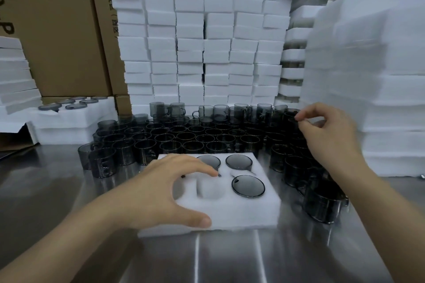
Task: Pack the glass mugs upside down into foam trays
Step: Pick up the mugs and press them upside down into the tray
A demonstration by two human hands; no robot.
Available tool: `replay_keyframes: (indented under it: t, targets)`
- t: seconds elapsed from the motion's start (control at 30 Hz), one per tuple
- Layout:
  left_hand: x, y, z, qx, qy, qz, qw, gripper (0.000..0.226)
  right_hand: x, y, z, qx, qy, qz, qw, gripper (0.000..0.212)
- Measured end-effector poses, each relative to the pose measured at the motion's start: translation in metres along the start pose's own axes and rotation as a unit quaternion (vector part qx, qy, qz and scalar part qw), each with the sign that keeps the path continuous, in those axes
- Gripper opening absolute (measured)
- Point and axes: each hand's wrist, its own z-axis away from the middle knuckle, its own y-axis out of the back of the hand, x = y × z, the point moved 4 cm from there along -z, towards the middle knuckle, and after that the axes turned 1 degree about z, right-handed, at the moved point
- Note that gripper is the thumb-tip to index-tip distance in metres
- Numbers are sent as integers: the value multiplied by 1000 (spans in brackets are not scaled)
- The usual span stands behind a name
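A white foam tray (250, 211) lies on the steel table in front of me. Three of its round pockets hold smoked-grey glass mugs (248, 185) upside down, bases up; a pocket at its middle left is bare. My left hand (161, 188) rests on the tray's left side, thumb along the near edge and fingers spread over the top. My right hand (331, 135) reaches over the crowd of upright grey mugs (184, 138) behind the tray. Its thumb and forefinger pinch the rim of one mug (290, 115) at the back right.
Stacks of white foam blocks (202, 48) wall the back, with cardboard boxes behind. A tall foam stack (377, 80) stands at the right. A filled foam tray (76, 115) sits on other trays at the left. More mugs (322, 204) crowd the right of the tray.
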Motion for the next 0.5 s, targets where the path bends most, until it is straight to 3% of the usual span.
replay_keyframes:
  t: [0.27, 0.5]
  targets:
    - [4, 0, -16, 23, -1, 33, 999, 77, -7, -18, 13, -12, 61, 4, 998, 19]
    - [2, 2, -32, 22, -1, 20, 1000, 76, -25, -45, 39, -115, 122, 70, 983, 25]
